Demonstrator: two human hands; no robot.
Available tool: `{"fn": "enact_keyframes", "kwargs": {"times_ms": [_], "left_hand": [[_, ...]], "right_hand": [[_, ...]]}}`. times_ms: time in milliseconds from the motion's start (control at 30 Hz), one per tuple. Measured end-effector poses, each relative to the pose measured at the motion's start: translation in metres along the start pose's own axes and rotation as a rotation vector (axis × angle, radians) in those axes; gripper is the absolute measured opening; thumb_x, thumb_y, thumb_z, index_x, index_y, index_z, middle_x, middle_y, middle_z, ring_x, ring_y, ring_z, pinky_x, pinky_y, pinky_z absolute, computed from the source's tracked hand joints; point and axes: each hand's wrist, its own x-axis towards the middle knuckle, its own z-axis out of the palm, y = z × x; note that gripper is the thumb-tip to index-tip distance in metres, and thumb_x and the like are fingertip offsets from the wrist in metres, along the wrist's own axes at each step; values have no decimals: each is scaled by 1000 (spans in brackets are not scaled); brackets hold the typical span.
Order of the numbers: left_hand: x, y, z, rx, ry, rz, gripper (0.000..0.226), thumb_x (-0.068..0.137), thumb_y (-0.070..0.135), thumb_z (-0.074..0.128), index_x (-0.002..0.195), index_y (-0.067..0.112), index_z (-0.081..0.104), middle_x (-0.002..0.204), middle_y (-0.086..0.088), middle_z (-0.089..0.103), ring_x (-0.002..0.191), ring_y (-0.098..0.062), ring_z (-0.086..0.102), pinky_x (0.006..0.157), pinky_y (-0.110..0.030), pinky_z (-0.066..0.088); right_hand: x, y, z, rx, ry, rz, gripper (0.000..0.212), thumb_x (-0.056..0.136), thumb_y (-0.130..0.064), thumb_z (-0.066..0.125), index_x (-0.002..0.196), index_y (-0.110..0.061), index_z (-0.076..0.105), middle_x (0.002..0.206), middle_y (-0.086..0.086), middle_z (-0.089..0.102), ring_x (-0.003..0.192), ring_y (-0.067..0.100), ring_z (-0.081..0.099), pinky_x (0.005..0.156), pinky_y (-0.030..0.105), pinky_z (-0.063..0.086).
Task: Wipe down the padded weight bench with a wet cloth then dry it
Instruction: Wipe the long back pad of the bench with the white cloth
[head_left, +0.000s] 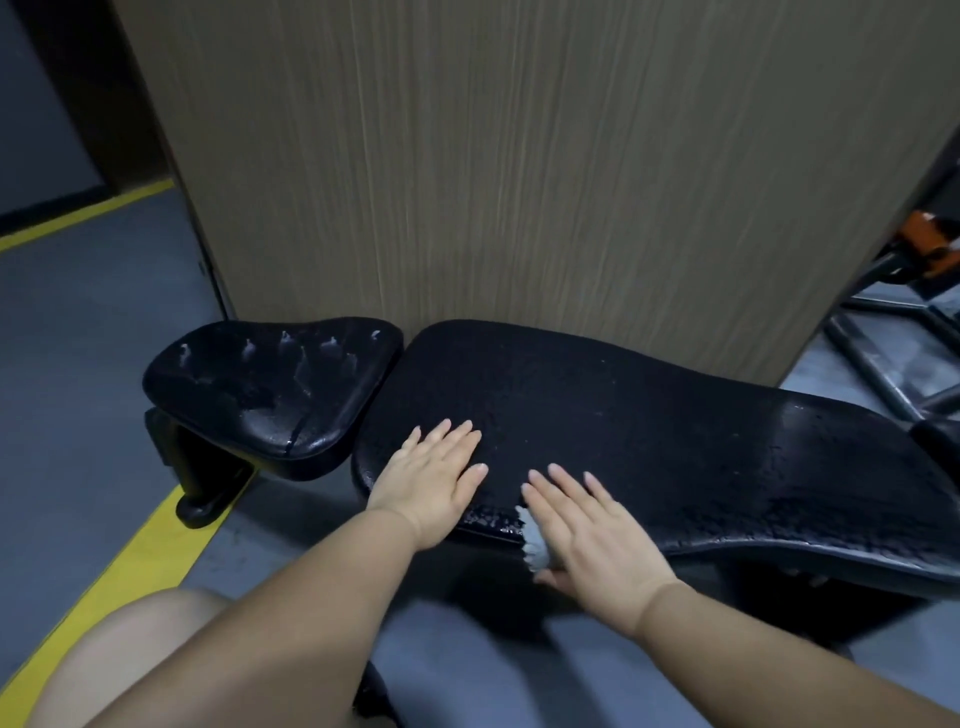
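Note:
A black padded weight bench lies across the view, with a long back pad and a smaller seat pad to its left; both surfaces look worn and cracked. My left hand lies flat with straight fingers on the near left end of the back pad. My right hand lies flat over the pad's near edge, pressing a small grey-white cloth against it. Only a crumpled edge of the cloth shows by my thumb; the rest is under my palm.
A tall wood-grain panel stands right behind the bench. Yellow floor lines run along the grey floor at the left. Black metal frame bars and an orange part sit at the right. My knee is at the bottom left.

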Motion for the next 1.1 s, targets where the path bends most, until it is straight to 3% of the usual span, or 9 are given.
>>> {"fn": "enact_keyframes", "kwargs": {"times_ms": [267,400,567,700,800,900,1100], "left_hand": [[1,-2,3,67,-2,19,68,95,55,0,155,27,9,162,13,4,149,-8,-4,121,-33,-2],[2,-2,3,68,16,9,58,101,49,9,156,28,9,162,15,3,149,-7,-4,121,-34,-1],[2,-1,2,60,30,2,91,74,59,-20,155,30,11,161,18,4,148,-5,-3,121,-32,-2],[1,-1,2,52,38,8,92,73,59,-20,155,30,11,161,18,5,148,-4,-3,121,-31,-3],[2,-2,2,49,30,6,91,74,59,-20,155,30,10,161,19,3,148,-4,-4,120,-30,-4],[3,-2,2,62,23,0,91,73,58,-21,155,31,9,161,19,3,148,-4,-4,120,-30,-4],[3,-3,3,71,35,1,92,73,59,-21,155,30,10,161,18,3,148,-6,-3,120,-31,-3]], "right_hand": [[-62,59,2,-38,-2,191,112,52,-55,85,139,-7,34,142,10,48,136,27,31,110,44,21],[-44,37,0,-62,16,137,111,51,-55,85,138,-7,37,141,10,49,134,31,41,107,46,25],[8,-19,2,-72,83,6,91,60,-47,82,135,-5,51,140,12,50,131,31,45,108,48,38],[15,-24,10,-110,135,-35,84,71,-36,75,140,-3,41,146,13,43,136,31,39,112,49,30],[2,-10,13,-131,172,-62,85,73,-33,74,142,-5,33,147,13,42,136,31,38,110,48,22],[-21,16,12,-96,168,-41,91,67,-35,79,141,-9,35,145,9,46,134,29,42,108,47,25],[-89,106,4,-82,30,181,112,48,-40,92,140,-10,35,141,10,49,135,26,33,112,45,20]]}}
